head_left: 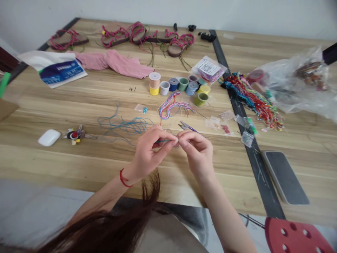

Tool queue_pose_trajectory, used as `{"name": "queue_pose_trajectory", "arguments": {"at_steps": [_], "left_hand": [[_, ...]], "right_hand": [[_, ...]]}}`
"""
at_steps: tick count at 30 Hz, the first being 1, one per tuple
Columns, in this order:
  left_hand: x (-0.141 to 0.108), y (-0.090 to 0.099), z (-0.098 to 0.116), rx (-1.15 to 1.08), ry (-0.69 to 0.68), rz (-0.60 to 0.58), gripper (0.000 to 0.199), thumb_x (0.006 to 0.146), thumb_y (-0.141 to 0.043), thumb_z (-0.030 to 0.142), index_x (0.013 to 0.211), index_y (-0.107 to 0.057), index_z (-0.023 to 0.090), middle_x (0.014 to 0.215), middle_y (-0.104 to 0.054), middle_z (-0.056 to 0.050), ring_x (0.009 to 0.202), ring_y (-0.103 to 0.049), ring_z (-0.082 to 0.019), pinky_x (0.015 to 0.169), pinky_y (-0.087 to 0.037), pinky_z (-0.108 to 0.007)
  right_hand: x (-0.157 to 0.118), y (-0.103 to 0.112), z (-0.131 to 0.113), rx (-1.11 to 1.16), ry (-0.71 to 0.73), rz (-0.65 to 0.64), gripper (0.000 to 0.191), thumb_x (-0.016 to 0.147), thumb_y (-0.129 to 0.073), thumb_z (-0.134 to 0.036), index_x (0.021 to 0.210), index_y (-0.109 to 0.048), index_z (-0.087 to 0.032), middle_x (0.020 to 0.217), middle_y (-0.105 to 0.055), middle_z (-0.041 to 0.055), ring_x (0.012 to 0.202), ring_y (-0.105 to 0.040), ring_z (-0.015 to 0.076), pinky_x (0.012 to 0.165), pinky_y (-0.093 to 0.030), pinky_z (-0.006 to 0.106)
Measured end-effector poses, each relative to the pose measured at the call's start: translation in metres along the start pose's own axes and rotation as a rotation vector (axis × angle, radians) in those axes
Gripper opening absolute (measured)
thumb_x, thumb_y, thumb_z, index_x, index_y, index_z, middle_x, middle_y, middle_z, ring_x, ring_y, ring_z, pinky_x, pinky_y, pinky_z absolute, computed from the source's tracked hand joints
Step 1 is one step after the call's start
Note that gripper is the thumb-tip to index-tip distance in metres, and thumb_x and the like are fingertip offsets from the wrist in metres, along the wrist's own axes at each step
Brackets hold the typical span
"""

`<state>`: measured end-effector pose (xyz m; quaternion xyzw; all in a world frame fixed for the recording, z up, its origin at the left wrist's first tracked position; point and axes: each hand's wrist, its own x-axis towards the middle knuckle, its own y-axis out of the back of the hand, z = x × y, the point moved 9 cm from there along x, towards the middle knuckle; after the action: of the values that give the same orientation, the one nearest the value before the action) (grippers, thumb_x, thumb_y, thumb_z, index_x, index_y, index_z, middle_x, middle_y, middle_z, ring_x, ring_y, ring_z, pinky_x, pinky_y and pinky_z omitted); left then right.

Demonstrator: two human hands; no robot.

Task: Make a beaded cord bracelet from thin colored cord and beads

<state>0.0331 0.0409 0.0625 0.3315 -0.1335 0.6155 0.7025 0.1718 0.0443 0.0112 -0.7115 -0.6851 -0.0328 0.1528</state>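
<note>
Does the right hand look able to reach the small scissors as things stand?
Probably yes. The scissors lie just beyond the right hand, with nothing between them. Its fingers are pinching the blue thread, as is the left hand, so it would likely need to let go first.

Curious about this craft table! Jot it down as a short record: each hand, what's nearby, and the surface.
Left hand: pinches a teal thread
Right hand: fingertips meet the same thread
Nearest: small scissors, multicoloured threads
Further off: thread spools, pink-strapped sandals
Surface: wooden table
</note>
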Motion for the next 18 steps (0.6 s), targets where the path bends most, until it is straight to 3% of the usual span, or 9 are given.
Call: {"name": "queue_pose_trajectory", "arguments": {"at_steps": [4,9,14,18], "left_hand": [[0.0,0.0,0.007,0.093,-0.113,-0.034,0.011,0.087,-0.064,0.019,0.098,-0.065,0.02,0.083,-0.066,-0.002,0.071,-0.057,-0.01,0.055,-0.044,-0.019],[-0.001,0.001,0.014,0.177,-0.24,-0.056,0.019,0.088,-0.061,0.015,0.105,-0.065,0.02,0.083,-0.064,-0.001,0.074,-0.057,-0.01,0.067,-0.049,-0.022],[-0.001,-0.001,0.014,0.21,-0.273,-0.108,0.03,0.089,-0.059,0.014,0.119,-0.061,0.02,0.095,-0.067,-0.003,0.082,-0.06,-0.011,0.075,-0.052,-0.024],[0.001,-0.007,0.011,0.181,-0.257,-0.19,0.032,0.091,-0.056,0.015,0.122,-0.058,0.02,0.102,-0.068,-0.005,0.087,-0.061,-0.012,0.079,-0.053,-0.025]], "right_hand": [[0.001,-0.002,0.005,0.086,-0.05,-0.046,0.008,0.081,-0.07,-0.026,0.076,-0.067,-0.02,0.076,-0.067,-0.0003,0.067,-0.063,0.0121,0.065,-0.052,0.028],[0.002,-0.002,0.01,0.11,-0.098,-0.063,0.011,0.079,-0.072,-0.029,0.074,-0.067,-0.021,0.07,-0.066,-0.0014,0.065,-0.062,0.0129,0.063,-0.051,0.028],[0.003,-0.003,0.013,0.085,-0.136,-0.089,0.017,0.079,-0.072,-0.034,0.071,-0.067,-0.02,0.065,-0.065,-0.0014,0.064,-0.062,0.0144,0.063,-0.051,0.03],[0.001,-0.001,0.021,0.13,-0.251,-0.089,0.013,0.077,-0.075,-0.033,0.072,-0.07,-0.022,0.067,-0.068,-0.001,0.065,-0.062,0.0135,0.066,-0.05,0.028]]}}
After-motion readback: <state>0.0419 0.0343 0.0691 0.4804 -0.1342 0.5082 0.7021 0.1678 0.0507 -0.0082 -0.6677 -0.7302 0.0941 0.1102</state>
